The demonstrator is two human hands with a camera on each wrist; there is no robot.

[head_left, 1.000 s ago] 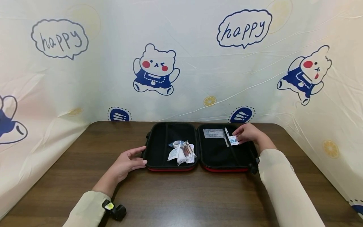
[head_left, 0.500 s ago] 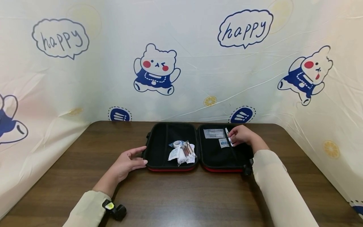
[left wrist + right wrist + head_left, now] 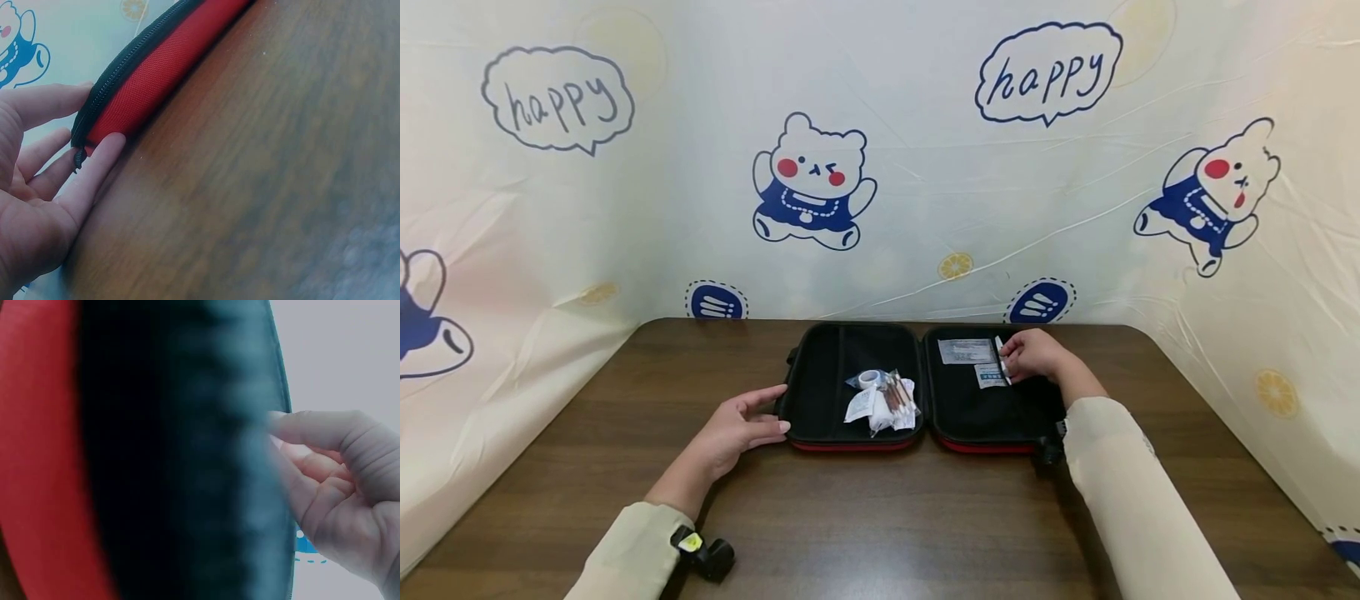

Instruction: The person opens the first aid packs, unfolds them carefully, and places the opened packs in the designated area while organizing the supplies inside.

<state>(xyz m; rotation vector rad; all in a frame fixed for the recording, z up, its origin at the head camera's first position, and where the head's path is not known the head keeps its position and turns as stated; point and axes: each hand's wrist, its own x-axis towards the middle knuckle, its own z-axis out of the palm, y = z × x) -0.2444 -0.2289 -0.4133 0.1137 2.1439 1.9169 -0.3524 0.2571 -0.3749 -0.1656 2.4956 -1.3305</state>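
Observation:
A black zip case (image 3: 861,333) with red outer sides lies open on the table. My left hand (image 3: 733,429) touches its left front corner with extended fingers; in the left wrist view the thumb (image 3: 106,156) is against the red side. In the right half, my right hand (image 3: 1037,354) pinches at the right end of a small white-and-blue packet (image 3: 990,376), which lies across the dark strap beside a slim white stick (image 3: 999,343). Its fingertips are partly hidden behind the blurred case wall in the right wrist view. A clear bag (image 3: 883,404) with white packets, a tape roll and brown-tipped sticks fills part of the left half.
A flat printed packet (image 3: 966,351) sits at the back of the case's right half. The brown wooden table (image 3: 880,517) meets a patterned cloth backdrop (image 3: 917,192) behind and at both sides.
My right hand has moved left with the small white-and-blue packet, which has gone from the right of the strap to its left. The left hand has stayed at the case corner.

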